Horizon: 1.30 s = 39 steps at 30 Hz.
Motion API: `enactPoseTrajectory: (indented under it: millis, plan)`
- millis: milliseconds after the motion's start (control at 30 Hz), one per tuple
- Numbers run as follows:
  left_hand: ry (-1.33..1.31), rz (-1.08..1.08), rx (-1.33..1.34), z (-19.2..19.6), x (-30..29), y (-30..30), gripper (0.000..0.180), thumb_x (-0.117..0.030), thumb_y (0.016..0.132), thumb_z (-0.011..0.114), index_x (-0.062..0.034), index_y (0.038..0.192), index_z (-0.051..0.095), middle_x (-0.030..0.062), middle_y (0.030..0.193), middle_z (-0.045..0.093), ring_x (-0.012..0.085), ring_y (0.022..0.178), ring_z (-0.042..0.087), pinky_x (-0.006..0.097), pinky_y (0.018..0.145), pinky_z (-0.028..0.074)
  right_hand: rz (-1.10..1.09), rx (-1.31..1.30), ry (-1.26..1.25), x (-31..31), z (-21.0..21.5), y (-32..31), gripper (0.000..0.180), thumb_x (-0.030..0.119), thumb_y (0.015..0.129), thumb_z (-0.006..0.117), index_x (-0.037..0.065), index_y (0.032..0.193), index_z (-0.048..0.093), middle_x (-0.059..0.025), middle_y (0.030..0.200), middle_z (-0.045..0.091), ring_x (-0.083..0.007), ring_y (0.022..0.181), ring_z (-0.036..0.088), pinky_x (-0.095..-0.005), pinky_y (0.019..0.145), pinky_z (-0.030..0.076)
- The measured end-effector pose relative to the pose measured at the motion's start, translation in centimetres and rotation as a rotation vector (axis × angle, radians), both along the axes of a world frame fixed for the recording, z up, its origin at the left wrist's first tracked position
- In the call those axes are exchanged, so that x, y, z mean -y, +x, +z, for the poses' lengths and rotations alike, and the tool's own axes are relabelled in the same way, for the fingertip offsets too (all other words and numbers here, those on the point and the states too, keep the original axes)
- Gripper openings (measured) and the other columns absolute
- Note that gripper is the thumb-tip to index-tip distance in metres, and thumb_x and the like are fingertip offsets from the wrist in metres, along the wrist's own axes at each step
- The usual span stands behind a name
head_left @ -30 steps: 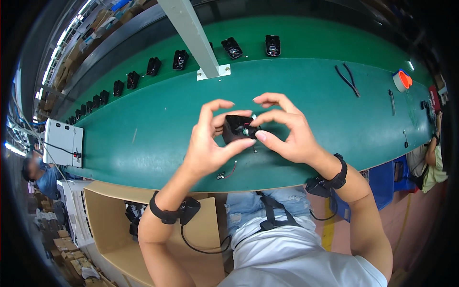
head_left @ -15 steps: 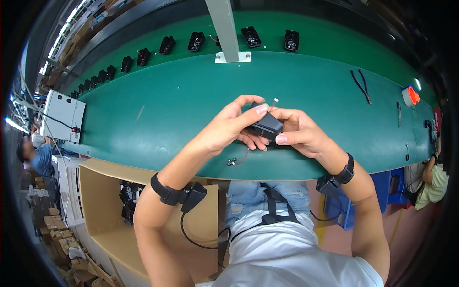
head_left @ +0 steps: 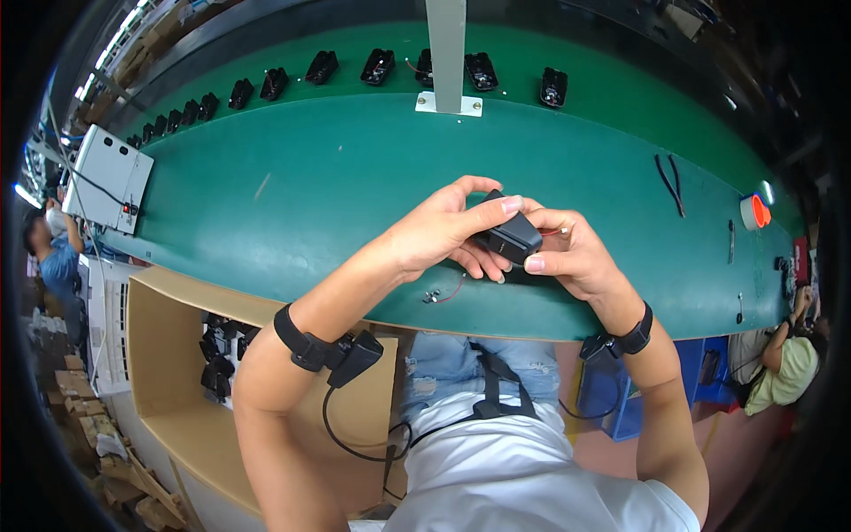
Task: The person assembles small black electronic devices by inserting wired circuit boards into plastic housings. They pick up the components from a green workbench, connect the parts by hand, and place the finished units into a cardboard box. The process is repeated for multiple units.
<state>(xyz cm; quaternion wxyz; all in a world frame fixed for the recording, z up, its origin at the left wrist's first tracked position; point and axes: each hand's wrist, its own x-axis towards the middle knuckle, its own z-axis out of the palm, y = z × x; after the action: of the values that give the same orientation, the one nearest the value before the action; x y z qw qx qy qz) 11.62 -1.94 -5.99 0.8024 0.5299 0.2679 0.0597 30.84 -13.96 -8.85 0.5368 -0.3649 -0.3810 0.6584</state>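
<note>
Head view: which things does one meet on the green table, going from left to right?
Grey box → left hand → black part held in both hands → right hand → black pliers → tape roll with an orange middle.

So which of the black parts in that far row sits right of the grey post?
Two do, and the black part farthest right stands alone. The other black part sits just beside the grey post; the remaining ones run off leftward.

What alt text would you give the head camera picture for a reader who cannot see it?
Both hands, left hand and right hand, grip a small black plastic part above a green workbench. A row of similar black parts lines the far edge, beside a grey post.
</note>
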Motion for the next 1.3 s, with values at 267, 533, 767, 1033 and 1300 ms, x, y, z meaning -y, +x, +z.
enactPoseTrajectory:
  millis: [267, 533, 767, 1033, 1300]
  plan:
    - [0.0, -0.033, 0.032, 0.6, 0.6, -0.2, 0.074, -0.043, 0.097, 0.063, 0.0054, 0.142, 0.029, 0.0175, 0.086, 0.069, 0.022, 0.066, 0.072, 0.023, 0.05, 0.056, 0.09, -0.043, 0.069, 0.1, -0.7, 0.2, 0.018, -0.003, 0.075, 0.079, -0.004, 0.092, 0.072, -0.0167, 0.144, 0.048, -0.0217, 0.12, 0.056, -0.0346, 0.1, 0.047]
    - [0.331, 0.15, -0.133, 1.0, 0.3, -0.5, 0.066, -0.047, 0.102, 0.052, 0.0007, 0.143, 0.032, 0.0163, 0.079, 0.07, 0.0222, 0.064, 0.07, 0.028, 0.055, 0.052, -0.218, 0.661, 0.349, -3.0, 2.7, 2.5, 0.023, 0.007, 0.073, 0.083, -0.002, 0.093, 0.075, -0.0169, 0.138, 0.056, -0.024, 0.112, 0.061, -0.0354, 0.096, 0.048]
    - [1.049, 0.204, -0.237, -1.8, -2.8, -1.2, 0.052, -0.022, 0.091, 0.064, 0.0009, 0.133, 0.044, 0.0132, 0.077, 0.072, 0.0226, 0.067, 0.071, 0.034, 0.066, 0.054, -0.463, 1.709, 0.319, -12.0, 0.5, 18.5, 0.026, 0.013, 0.071, 0.082, 0.005, 0.095, 0.076, -0.0133, 0.142, 0.053, -0.0339, 0.118, 0.058, -0.0418, 0.102, 0.047]
    - [1.213, 0.199, -0.312, -2.4, -3.8, -1.6, 0.043, -0.019, 0.086, 0.065, -0.0006, 0.123, 0.053, 0.0125, 0.077, 0.072, 0.0301, 0.071, 0.071, 0.042, 0.07, 0.055, -0.375, 1.968, 0.232, -10.4, 0.0, 20.4, 0.034, 0.009, 0.071, 0.075, 0.009, 0.105, 0.076, -0.0156, 0.153, 0.04, -0.0381, 0.135, 0.043, -0.0432, 0.112, 0.04]
    - [1.229, 0.275, -0.247, 0.5, -5.1, -5.4, 0.037, -0.023, 0.088, 0.066, -0.0005, 0.116, 0.06, 0.0146, 0.082, 0.073, 0.0262, 0.071, 0.071, 0.039, 0.068, 0.055, -0.021, 1.148, 0.275, -4.8, 3.0, 3.4, 0.048, 0.021, 0.079, 0.076, 0.009, 0.124, 0.063, -0.013, 0.13, 0.058, -0.0342, 0.112, 0.061, -0.0425, 0.097, 0.049]
